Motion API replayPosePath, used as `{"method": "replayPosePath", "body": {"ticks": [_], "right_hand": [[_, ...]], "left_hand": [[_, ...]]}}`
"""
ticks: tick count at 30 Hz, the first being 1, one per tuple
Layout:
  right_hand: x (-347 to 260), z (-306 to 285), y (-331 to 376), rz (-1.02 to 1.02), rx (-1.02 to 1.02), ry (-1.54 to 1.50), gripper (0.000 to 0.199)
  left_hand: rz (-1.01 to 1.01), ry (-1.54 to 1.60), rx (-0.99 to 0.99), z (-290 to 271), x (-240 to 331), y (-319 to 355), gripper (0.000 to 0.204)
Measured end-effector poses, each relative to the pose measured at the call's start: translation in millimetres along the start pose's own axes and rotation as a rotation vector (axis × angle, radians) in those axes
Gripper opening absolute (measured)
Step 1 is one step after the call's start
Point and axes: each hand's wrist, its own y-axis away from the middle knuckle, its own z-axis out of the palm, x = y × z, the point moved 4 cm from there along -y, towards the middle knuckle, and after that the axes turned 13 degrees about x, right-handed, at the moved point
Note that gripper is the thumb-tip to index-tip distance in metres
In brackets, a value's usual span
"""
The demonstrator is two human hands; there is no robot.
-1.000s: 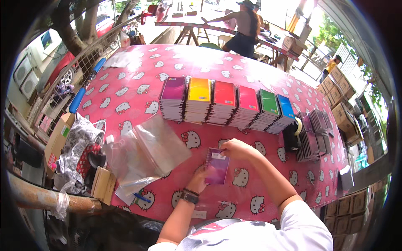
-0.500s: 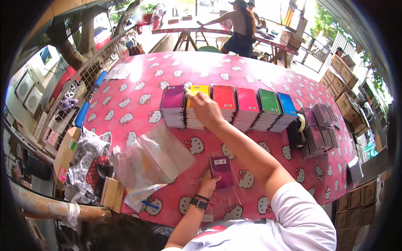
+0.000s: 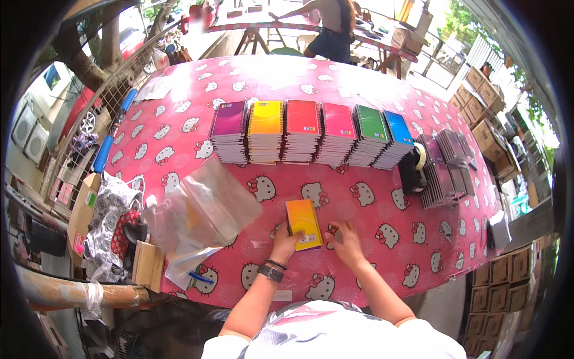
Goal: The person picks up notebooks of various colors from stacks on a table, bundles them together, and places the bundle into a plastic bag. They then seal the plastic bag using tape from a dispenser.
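My left hand (image 3: pixel 287 244) grips a yellow spiral notebook (image 3: pixel 302 216) by its left side, thumb on the cover. A purple edge shows beneath it, from the purple notebook (image 3: pixel 309 249) it lies on. To the right of the spiral, my right hand (image 3: pixel 347 244) rests open at the table, fingers spread and apart from the notebooks. Beyond my hands stands a row of notebook stacks: purple (image 3: pixel 229 118), yellow (image 3: pixel 265 118), red (image 3: pixel 302 116), pink (image 3: pixel 338 119), green (image 3: pixel 372 122) and blue (image 3: pixel 398 127).
Clear plastic sheets (image 3: pixel 218 200) lie left on the pink tablecloth (image 3: pixel 382 263), near a blue pen (image 3: pixel 201 277). At right are a tape dispenser (image 3: pixel 411 172) and wrapped notebook packs (image 3: pixel 439 191). A person (image 3: pixel 332 30) stands at a far table. Cardboard boxes (image 3: pixel 499 269) are piled right.
My right hand has come back from the yellow stack, and a yellow notebook now lies over the purple one in my left hand. The right hand has let go. The view has shifted slightly.
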Motion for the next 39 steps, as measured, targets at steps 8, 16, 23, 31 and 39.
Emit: {"method": "replayPosePath", "body": {"ticks": [8, 16, 23, 31, 39], "right_hand": [[-15.5, -17.7, -117.0, -0.372, 0.146, 0.05, 0.027], [-70.6, 42.5, -242.7, -0.682, 0.321, 0.389, 0.021], [-66.2, 37.5, -264.2, -0.716, 0.024, 0.26, 0.009], [-83.2, 40.0, -266.3, -0.826, -0.032, 0.48, 0.013], [-111.9, 16.5, -253.2, -0.92, 0.135, 0.309, 0.017]], "left_hand": [[0.197, -0.365, 0.068, 10.2, 12.9, 4.9, 0.029], [0.158, -0.255, 0.043, 5.5, -11.3, -4.0, 0.027], [0.177, -0.342, 0.055, 4.5, 2.5, -0.3, 0.029], [0.154, -0.33, 0.049, 4.3, 11.3, 4.8, 0.032], [0.191, -0.353, 0.078, -3.4, -16.8, -6.8, 0.034]]}}
